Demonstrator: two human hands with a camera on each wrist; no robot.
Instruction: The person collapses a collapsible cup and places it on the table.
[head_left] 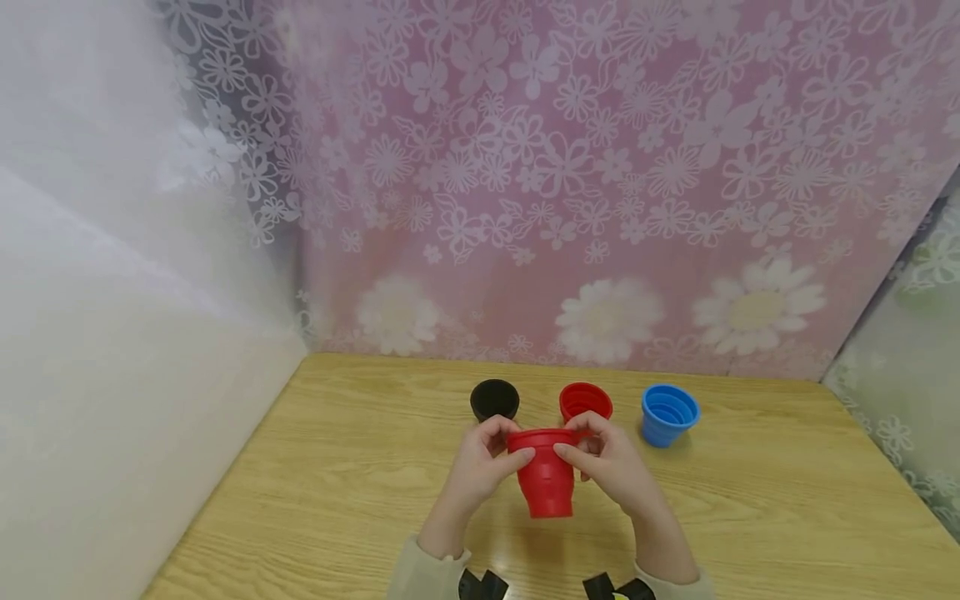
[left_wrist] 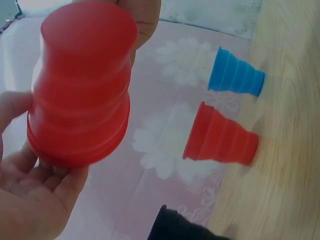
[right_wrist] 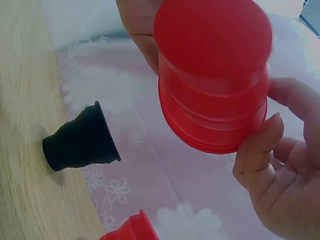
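A red ribbed cup (head_left: pixel 547 479) is held upright between both hands above the table, its rim up. The left hand (head_left: pixel 480 462) pinches the rim's left side, thumb on the near face and fingers behind. On the rim's right side the right hand (head_left: pixel 611 467) pinches in the same way. Both wrist views show the cup's round base close up, with the left hand (left_wrist: pixel 37 195) and the right hand (right_wrist: pixel 285 165) at the rim. Part of the fingers is hidden behind the cup.
Behind the hands stand a black cup (head_left: pixel 495 400), a second red cup (head_left: pixel 586 402) and a blue cup (head_left: pixel 668 415) in a row on the wooden table (head_left: pixel 337 467). The hands partly cover the black and red ones. A flowered curtain (head_left: pixel 525 208) hangs at the table's far edge.
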